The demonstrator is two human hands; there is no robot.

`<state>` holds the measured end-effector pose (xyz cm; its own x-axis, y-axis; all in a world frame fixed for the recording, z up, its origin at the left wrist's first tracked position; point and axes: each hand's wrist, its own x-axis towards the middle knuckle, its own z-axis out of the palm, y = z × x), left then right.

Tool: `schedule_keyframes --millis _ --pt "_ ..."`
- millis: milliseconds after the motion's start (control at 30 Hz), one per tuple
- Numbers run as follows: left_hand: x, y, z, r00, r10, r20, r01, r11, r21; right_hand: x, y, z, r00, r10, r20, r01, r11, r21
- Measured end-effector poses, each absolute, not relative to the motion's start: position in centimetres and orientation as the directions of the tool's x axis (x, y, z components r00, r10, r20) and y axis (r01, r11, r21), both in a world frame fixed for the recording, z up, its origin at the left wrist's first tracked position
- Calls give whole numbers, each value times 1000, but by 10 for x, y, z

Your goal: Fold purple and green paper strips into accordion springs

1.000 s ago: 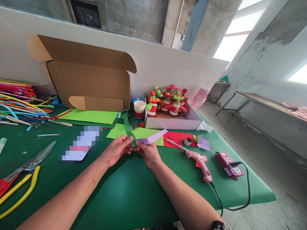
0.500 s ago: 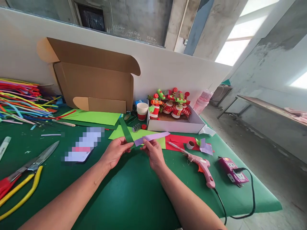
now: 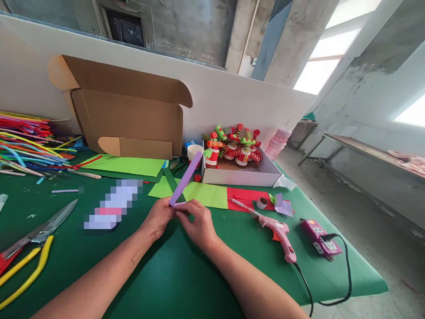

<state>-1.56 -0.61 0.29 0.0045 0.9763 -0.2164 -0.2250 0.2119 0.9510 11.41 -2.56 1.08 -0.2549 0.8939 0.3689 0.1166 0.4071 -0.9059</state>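
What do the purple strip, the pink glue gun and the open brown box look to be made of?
Purple strip: probably matte paper, being thin, flat and straight-edged.

Pink glue gun: likely hard plastic, judging by its smooth, moulded-looking shell.

Open brown box: apparently plain cardboard, with dull brown faces and rounded fold-out flaps; any corrugation can't be made out.

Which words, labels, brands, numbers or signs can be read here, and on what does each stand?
Nothing reads clearly.
Grey wall: handwriting, too small to read.
Purple box: white markings, too blurred.
Glue gun: pale label, too small.
Phone-like slab: pixelated, unreadable.
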Motion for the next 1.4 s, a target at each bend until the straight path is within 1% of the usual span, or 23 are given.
schedule_keyframes --millis 67,100,167,200,233,267,367,433,567,633,700,767,800,833,867,933,967,1000,1033,1133,1200,1267,1400 --pt "-17 -5 4 28 975 -223 -269 222 937 116 -27 14 -329 864 382 65 424 -903" --pt "-18 -4 5 25 975 -223 -286 220 933 118 -26 14 -297 875 382 36 410 -911" --pt "-19 -2 5 -20 976 -215 -313 198 929 121 -19 13 -114 935 335 -25 335 -942" --pt "-19 -1 6 -56 976 -210 -330 181 927 123 -15 11 -18 960 278 -67 276 -959" --pt "-19 -1 6 -89 974 -209 -350 166 922 124 -11 8 37 978 204 -116 207 -972" --pt "-19 0 5 -114 971 -211 -372 155 915 124 -7 5 41 992 122 -170 127 -977" --pt "-15 -2 4 -152 964 -217 -437 131 890 119 -3 -3 -63 988 -140 -342 -153 -927" --pt "-11 -3 3 -169 960 -222 -462 122 878 114 -5 -6 -101 969 -225 -413 -247 -877" --pt "-4 -7 4 -135 962 -237 -465 150 872 108 -8 -9 -59 975 -216 -463 -218 -859" --pt "-3 -10 7 -86 967 -241 -421 184 888 110 -6 -9 -25 978 -205 -458 -194 -867" --pt "-8 -11 11 9 963 -268 -266 261 928 115 -2 -8 18 974 -226 -469 -191 -862" --pt "-17 -11 16 110 957 -267 -12 270 963 121 3 -7 35 962 -273 -486 -222 -845" --pt "-22 -11 19 113 969 -218 92 208 974 124 4 -6 25 957 -290 -487 -242 -839" --pt "-27 -10 21 73 989 -126 167 112 980 125 5 -6 6 955 -298 -479 -259 -839" --pt "-31 -8 23 24 1000 -13 235 7 972 126 5 -6 -17 955 -296 -464 -270 -844" --pt "-37 -5 23 -51 978 204 366 -172 914 125 4 -7 -69 960 -273 -429 -275 -860" --pt "-39 -3 21 -45 963 265 424 -222 878 123 3 -8 -97 961 -259 -415 -276 -867" --pt "-40 -1 19 -18 959 281 468 -241 851 121 2 -9 -124 961 -248 -403 -277 -872" --pt "-40 1 17 26 966 257 494 -236 837 119 1 -10 -148 960 -239 -395 -279 -876" --pt "-40 4 12 150 984 101 518 -165 839 117 0 -10 -167 962 -218 -390 -267 -881" --pt "-41 4 12 183 983 29 509 -120 853 118 0 -9 -163 963 -215 -390 -263 -883" --pt "-42 4 16 175 985 -6 457 -76 886 119 1 -7 -178 959 -220 -378 -273 -885" --pt "-42 3 25 144 987 -74 293 29 956 120 -2 -4 -248 942 -226 -322 -300 -898"
